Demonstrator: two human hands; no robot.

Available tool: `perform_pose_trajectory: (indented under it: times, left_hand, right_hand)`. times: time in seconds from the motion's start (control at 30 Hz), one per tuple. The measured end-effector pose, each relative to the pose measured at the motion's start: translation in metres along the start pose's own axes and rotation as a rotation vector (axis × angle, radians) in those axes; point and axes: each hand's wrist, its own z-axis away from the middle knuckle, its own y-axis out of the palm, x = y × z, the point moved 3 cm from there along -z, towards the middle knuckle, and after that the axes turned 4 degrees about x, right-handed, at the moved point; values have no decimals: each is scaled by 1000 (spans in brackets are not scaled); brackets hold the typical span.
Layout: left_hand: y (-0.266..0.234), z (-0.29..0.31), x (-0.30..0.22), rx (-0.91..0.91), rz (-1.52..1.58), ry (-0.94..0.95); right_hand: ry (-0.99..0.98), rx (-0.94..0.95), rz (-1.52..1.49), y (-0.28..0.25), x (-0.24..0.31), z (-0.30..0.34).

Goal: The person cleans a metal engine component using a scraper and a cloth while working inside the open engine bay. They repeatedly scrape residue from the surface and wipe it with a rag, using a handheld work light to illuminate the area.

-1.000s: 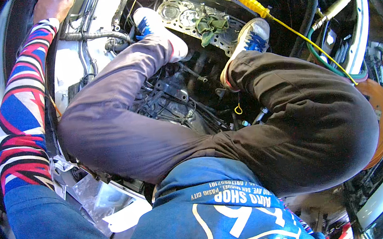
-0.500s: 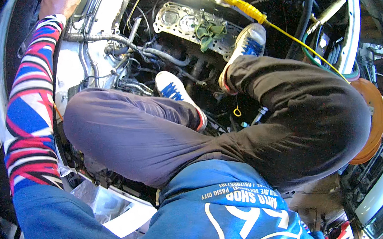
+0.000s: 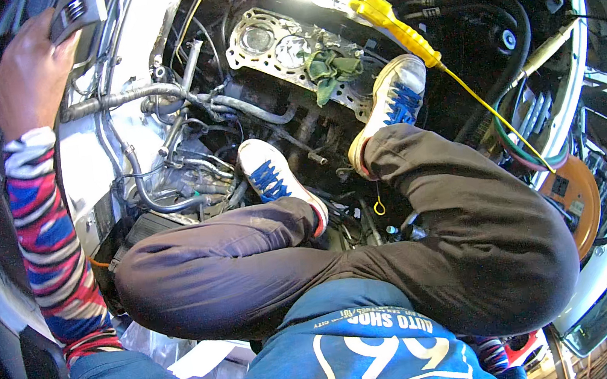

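Observation:
My left hand (image 3: 32, 75) is at the upper left, over the side of the engine bay. Its fingers and thumb close around a grey, block-like thing (image 3: 76, 14) with dark slots, partly cut off by the picture's rim; I cannot make out its kind. Below the wrist runs a striped, multicoloured sleeve. My right hand is out of sight; only a bit of its striped sleeve (image 3: 492, 354) shows at the lower right. Ahead of me lies an open engine block (image 3: 280, 60) with round cylinder bores, and a crumpled green rag (image 3: 334, 72) rests on it.
My shoes (image 3: 269, 175) stand down in the engine bay beside hoses (image 3: 244, 106) and wiring. A yellow work light (image 3: 393, 23) shines at the back, its cord running right to an orange reel (image 3: 581, 201). A yellow dipstick loop (image 3: 379, 207) sticks up between my legs.
My left hand has come back from the upper rim toward me and left, and the grey block-like thing now shows in it. My left knee has lowered, and the view has shifted slightly.

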Motion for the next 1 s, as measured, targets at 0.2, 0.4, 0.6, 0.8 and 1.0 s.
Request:
perform_pose_trajectory:
  times: [0.2,0.4,0.6,0.8,1.0]
  left_hand:
    - [4,3,3,61,-91,2]
    - [8,0,8,94,-79,-23]
    - [10,9,3,30,17,-78]
    - [-4,7,-11,59,-5,-138]
    - [-15,5,-12,76,182,-193]
  right_hand:
    - [-1,89,-11,-8,34,-35]
    - [-37,164,-11,-5,63,-55]
    - [-13,271,94,-23,59,-22]
    - [33,331,155,-49,39,30]
    - [-12,429,228,-68,51,41]
